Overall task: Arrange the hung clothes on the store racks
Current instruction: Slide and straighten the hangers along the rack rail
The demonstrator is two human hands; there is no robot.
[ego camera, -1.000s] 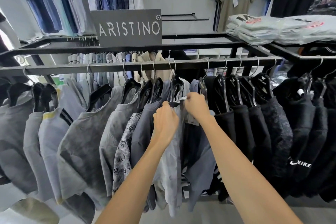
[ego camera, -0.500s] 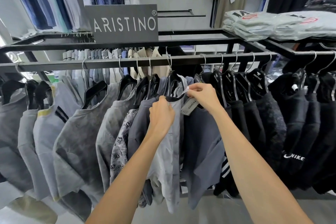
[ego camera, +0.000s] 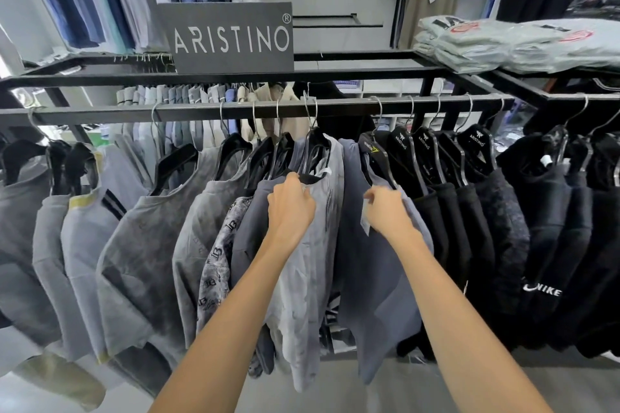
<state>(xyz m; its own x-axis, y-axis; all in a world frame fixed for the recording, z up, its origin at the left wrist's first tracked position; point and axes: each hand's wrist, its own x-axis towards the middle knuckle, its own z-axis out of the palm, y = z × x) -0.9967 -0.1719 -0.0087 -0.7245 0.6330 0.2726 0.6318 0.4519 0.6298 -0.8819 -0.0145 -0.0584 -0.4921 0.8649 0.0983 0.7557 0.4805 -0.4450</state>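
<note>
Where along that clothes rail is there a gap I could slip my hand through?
The widest bare rail lies between the grey-blue shirts and the black tops, above the right hand. Another gap sits left, between the pale striped shirt and mottled grey tee. By the left hand, hangers crowd.

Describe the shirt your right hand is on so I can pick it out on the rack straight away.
Find the grey ARISTINO sign on top of the black metal rack; just below and right of it, on the front rail, the greys meet the blacks. The plain slate-blue T-shirt hangs there, under the right hand, with a white paper tag. Left is a pale grey shirt, right black tops.
</note>
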